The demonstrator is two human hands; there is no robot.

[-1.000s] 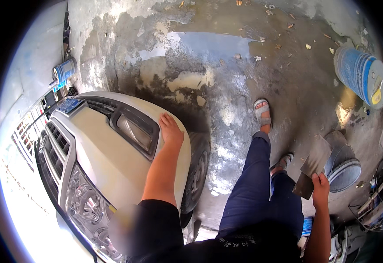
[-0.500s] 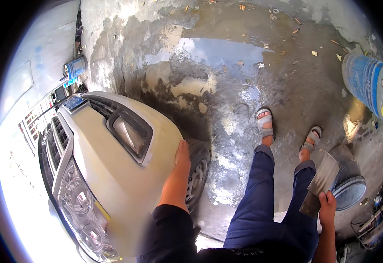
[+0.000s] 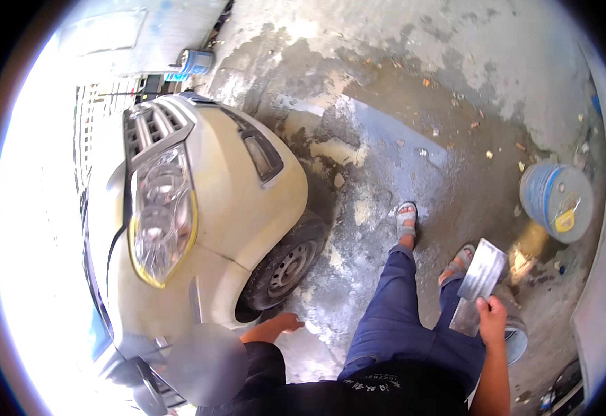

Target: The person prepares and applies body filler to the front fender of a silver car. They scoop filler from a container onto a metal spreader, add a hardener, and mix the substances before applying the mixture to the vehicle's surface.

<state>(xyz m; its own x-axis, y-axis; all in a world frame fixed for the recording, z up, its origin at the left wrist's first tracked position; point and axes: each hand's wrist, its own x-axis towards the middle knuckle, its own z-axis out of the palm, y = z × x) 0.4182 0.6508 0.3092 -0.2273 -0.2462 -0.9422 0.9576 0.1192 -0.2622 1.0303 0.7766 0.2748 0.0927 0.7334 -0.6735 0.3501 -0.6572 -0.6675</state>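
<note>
The front of a cream car with dull, patchy paint [image 3: 220, 215] stands on the left, its headlight [image 3: 161, 215] edged with yellow tape. Below the front wheel [image 3: 285, 274], my left hand [image 3: 283, 323] hangs apart from the fender, fingers loosely bent and nothing visible in them. On the right, my right hand [image 3: 493, 319] grips two thin rectangular metal plates, like putty spreaders. The upper plate [image 3: 483, 269] is bright and reflective; the lower plate [image 3: 465, 317] is darker and lies partly behind the hand.
A blue-grey drum [image 3: 556, 201] stands at the right, with a yellow patch on its top. A grey bucket [image 3: 516, 341] is partly hidden behind my right hand. A puddle [image 3: 393, 135] and scattered debris lie on the wet concrete. Another blue bucket [image 3: 196, 62] stands beyond the car.
My left hand has come off the fender and moved down towards me. The view has turned, showing more of the headlight and wheel. My right hand still holds the plates.
</note>
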